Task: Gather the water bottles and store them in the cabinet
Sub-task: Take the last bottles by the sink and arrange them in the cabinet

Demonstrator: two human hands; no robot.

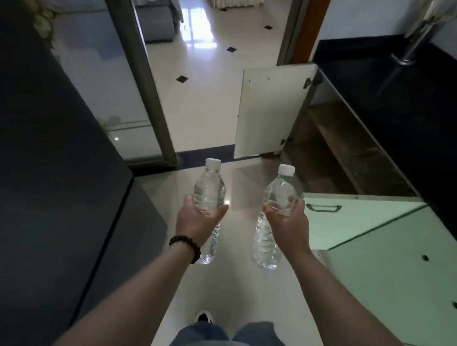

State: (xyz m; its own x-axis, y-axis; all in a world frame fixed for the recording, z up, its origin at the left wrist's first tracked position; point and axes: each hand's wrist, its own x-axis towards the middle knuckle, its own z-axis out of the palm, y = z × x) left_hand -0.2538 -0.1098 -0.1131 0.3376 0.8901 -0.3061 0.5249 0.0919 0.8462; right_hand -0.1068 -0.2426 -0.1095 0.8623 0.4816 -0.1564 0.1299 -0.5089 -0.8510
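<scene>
I hold two clear plastic water bottles with white caps, one in each hand, out in front of me over the pale floor. My left hand (199, 222), with a dark bead bracelet on its wrist, grips the left bottle (209, 190) around its middle. My right hand (288, 224) grips the right bottle (281, 194), which tilts slightly to the right. Ahead on the right, the cabinet (344, 142) under the black counter stands with its white door (268, 113) swung wide, showing a brown shelf and floor inside.
A black countertop (403, 98) with a chrome tap (423, 29) runs along the right. Pale green cabinet doors (378, 249) lie nearer on the right. A tall dark unit (47, 188) fills the left. A doorway ahead leads to a tiled room.
</scene>
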